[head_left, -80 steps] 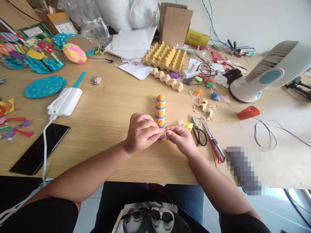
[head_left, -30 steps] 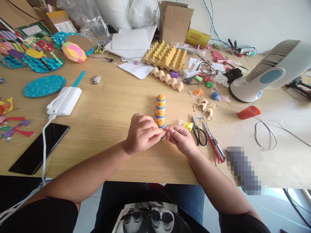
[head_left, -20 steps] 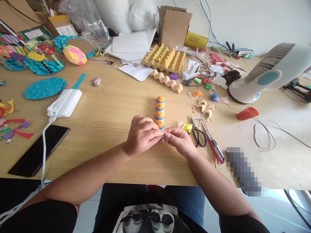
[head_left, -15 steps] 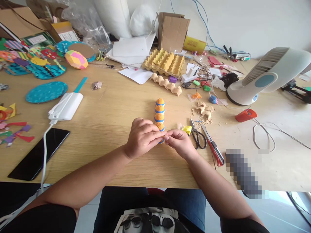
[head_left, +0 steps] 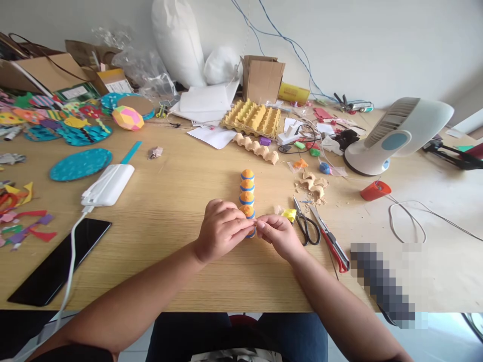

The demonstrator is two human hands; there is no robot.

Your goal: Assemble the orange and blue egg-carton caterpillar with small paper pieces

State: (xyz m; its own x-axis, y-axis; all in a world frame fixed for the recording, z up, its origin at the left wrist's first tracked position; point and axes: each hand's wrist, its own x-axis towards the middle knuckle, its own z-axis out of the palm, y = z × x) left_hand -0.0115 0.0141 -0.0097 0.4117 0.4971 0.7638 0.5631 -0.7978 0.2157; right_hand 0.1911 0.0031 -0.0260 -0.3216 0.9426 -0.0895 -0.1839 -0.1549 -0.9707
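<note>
A row of orange domes with blue bands, looking like an egg-carton strip covered in clay [head_left: 247, 199], stands lengthwise in front of me. Over its near end, my left hand [head_left: 222, 230] is closed, fingers together and pointing right. My right hand [head_left: 277, 233] pinches thumb to forefinger just right of the strip, its tips meeting those of the left. Whatever lies between the fingertips is too small to make out. The fingers partly hide the nearest dome. Close to the right hand lie a yellow wrapped piece [head_left: 289, 215], black scissors [head_left: 308, 225] and a red utility knife [head_left: 333, 243].
Behind are a yellow egg tray [head_left: 251, 118], a bare carton strip [head_left: 256, 148] and small clay lumps [head_left: 301, 163]. A white fan [head_left: 392, 136] and red cup [head_left: 375, 190] stand right. Left are a power bank [head_left: 109, 186], phone [head_left: 60, 261] and blue oval [head_left: 81, 164].
The head view has tilted upward, so the table's things appear lower in the picture. Both hands stay together at the strip's near end, in nearly the same pose.
</note>
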